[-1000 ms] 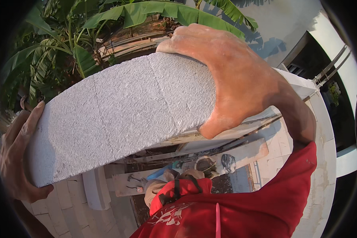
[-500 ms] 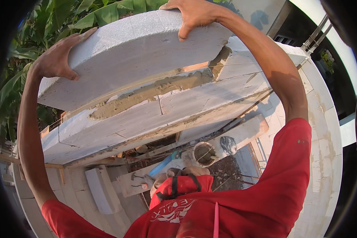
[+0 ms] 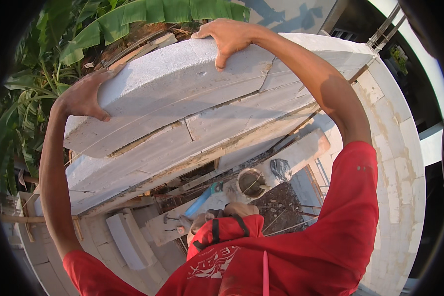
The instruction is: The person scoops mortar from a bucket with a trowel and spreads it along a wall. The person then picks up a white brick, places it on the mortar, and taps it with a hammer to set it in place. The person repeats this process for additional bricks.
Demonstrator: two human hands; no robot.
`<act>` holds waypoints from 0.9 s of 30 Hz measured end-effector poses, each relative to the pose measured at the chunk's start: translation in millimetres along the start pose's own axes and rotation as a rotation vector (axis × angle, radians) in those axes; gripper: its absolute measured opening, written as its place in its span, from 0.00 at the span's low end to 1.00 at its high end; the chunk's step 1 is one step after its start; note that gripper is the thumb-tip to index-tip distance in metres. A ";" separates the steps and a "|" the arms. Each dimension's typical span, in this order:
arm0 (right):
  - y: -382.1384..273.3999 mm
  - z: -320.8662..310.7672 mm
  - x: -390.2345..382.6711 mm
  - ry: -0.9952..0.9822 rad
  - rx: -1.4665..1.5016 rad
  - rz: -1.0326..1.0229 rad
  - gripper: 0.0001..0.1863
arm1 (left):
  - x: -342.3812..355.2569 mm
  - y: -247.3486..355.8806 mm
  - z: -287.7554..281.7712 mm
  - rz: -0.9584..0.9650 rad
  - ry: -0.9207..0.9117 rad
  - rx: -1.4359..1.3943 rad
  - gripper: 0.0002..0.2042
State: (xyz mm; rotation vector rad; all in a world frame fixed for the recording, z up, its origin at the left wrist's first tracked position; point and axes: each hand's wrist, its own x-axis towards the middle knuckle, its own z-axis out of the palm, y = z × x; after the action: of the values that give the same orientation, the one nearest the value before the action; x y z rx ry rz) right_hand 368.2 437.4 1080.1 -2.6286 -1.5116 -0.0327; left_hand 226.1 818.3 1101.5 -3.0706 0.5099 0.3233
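A long white lightweight concrete block lies along the top of the block wall, over a thin mortar line. Its right end meets the neighbouring block at a narrow joint. My left hand grips the block near its left end, thumb on the near face and fingers over the top. Farther right, my right hand clasps the top edge the same way, its thumb pressed to the near face. The far fingers of both hands are partly hidden. A thin string line runs along the block's near face.
Below me, a plank carries a bucket of mortar, a dark plastic bag and a hammer. A loose white block lies lower left. Banana leaves grow beyond the wall.
The block has come down and toward me onto the mortar bed, closing the gap with the neighbouring block. Both hands have moved with it, still holding on.
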 end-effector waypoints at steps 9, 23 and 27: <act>9.2 12.8 -2.5 -0.033 0.005 -0.018 0.57 | 9.4 -5.7 21.0 0.050 0.029 -0.055 0.67; 17.3 21.2 -7.0 -0.030 -0.008 -0.027 0.58 | 8.2 8.1 14.4 -0.005 -0.046 -0.022 0.66; 19.4 26.5 -8.8 0.044 -0.063 -0.088 0.58 | 9.2 6.8 16.0 -0.015 -0.056 0.034 0.67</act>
State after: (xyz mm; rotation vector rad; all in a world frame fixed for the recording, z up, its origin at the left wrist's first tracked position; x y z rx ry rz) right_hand 379.6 423.0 1051.5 -2.5892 -1.6362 -0.1466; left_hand 229.3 809.7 1084.1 -3.0211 0.4853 0.3940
